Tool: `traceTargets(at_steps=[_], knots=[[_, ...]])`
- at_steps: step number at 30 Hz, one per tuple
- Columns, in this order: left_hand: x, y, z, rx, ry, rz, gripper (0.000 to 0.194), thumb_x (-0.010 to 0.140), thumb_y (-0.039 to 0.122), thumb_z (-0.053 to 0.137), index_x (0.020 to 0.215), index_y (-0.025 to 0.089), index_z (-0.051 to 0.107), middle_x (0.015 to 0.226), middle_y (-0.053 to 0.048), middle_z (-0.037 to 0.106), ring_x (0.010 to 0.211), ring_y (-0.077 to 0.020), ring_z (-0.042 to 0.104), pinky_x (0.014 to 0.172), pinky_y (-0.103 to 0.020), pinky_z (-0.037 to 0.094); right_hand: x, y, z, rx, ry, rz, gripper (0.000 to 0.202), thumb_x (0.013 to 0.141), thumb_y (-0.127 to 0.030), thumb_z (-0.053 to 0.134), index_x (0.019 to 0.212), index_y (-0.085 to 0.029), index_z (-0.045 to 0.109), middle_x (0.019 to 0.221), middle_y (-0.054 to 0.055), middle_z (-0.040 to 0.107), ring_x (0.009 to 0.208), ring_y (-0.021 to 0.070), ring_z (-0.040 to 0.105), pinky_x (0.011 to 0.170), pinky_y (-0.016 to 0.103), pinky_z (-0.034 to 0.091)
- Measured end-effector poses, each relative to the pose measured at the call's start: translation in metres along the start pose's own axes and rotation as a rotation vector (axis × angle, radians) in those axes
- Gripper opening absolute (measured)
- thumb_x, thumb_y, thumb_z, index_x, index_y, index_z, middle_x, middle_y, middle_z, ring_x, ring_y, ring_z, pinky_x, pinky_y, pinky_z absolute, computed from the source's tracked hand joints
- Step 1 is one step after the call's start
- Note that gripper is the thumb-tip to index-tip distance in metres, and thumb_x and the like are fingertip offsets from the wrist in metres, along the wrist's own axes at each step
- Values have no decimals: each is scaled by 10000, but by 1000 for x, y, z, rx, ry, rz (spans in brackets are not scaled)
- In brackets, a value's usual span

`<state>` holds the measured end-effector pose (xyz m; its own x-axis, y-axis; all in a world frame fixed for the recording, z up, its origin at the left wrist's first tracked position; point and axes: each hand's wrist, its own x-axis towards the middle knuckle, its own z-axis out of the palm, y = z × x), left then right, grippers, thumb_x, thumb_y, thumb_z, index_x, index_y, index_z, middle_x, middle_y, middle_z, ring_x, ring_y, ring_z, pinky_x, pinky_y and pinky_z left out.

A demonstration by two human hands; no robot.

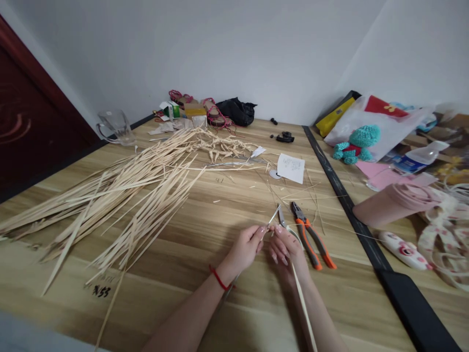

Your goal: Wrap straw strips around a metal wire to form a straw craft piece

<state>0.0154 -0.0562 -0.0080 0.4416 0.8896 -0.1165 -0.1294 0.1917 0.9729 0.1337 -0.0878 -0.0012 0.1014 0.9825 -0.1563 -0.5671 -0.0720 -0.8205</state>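
My left hand (245, 248), with a red cord at the wrist, is closed in a pinch on a thin silvery wire (274, 214) that points up and away from the fingers. Close beside it, my right hand (288, 248) is closed on a pale flat straw strip (303, 305), which trails down over the forearm. The fingertips of both hands nearly meet, and what lies between them is too small to make out. Just right of my right hand lie orange-handled pliers (309, 234). Scissors or snips (281, 216) lie partly hidden behind the right fingers.
Bundles of straw strips (120, 195) cover the table's left side. Woven straw pieces (223, 145) and a paper note (291, 167) lie further back. A glass mug (116, 128) stands at the back left. Right of the black strip are a pink roll (395, 203) and a crocheted turquoise toy (361, 142).
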Motion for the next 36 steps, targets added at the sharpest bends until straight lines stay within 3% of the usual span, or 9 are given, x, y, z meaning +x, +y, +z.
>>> traceTargets(at_steps=[5, 8, 11, 22, 28, 32, 36], knots=[[-12, 14, 1, 63, -28, 84, 309, 855, 400, 473, 881, 152, 657, 559, 10, 480, 525, -116, 388, 509, -231, 292, 1, -4, -3, 26, -42, 32, 214, 790, -333, 628, 891, -144, 644, 382, -120, 283, 262, 22, 185, 293, 143, 324], [-17, 21, 4, 112, -6, 155, 207, 795, 297, 570, 926, 176, 674, 707, -42, 608, 686, -171, 514, 605, -236, 359, 0, -6, -2, 51, -39, 49, 215, 785, -309, 636, 911, -137, 661, 370, -120, 294, 254, 19, 183, 290, 139, 330], [-20, 23, 4, 161, 2, 154, 177, 742, 247, 617, 896, 194, 685, 702, -50, 630, 689, -193, 544, 603, -237, 367, -1, -7, 1, 76, -30, 63, 205, 775, -295, 647, 898, -133, 670, 361, -124, 296, 250, 15, 161, 283, 138, 323], [-13, 0, -5, 746, 125, 305, 230, 862, 315, 477, 892, 222, 685, 639, -61, 639, 494, -144, 494, 503, -244, 230, 0, -2, 2, 80, -76, 111, 269, 750, -273, 681, 965, -111, 661, 376, -109, 378, 231, 7, 229, 257, 122, 313], [-15, 4, -4, 984, 147, 266, 276, 886, 314, 418, 888, 220, 677, 706, -81, 684, 560, -173, 568, 511, -249, 254, -1, -2, 3, 130, -118, 136, 236, 754, -251, 676, 945, -114, 655, 386, -105, 405, 219, -1, 214, 248, 113, 309], [-17, 8, -3, 1047, 124, 251, 306, 898, 328, 387, 883, 212, 669, 726, -79, 694, 589, -174, 598, 515, -247, 286, 0, -2, 2, 154, -156, 146, 188, 766, -227, 663, 917, -115, 657, 385, -102, 409, 224, -5, 198, 248, 107, 302], [-18, 10, -2, 948, 113, 264, 289, 884, 321, 422, 842, 194, 678, 695, -73, 686, 562, -158, 584, 515, -239, 312, -1, -8, 3, 141, -135, 118, 217, 784, -235, 647, 979, -140, 641, 419, -101, 421, 241, 3, 216, 259, 114, 308]])
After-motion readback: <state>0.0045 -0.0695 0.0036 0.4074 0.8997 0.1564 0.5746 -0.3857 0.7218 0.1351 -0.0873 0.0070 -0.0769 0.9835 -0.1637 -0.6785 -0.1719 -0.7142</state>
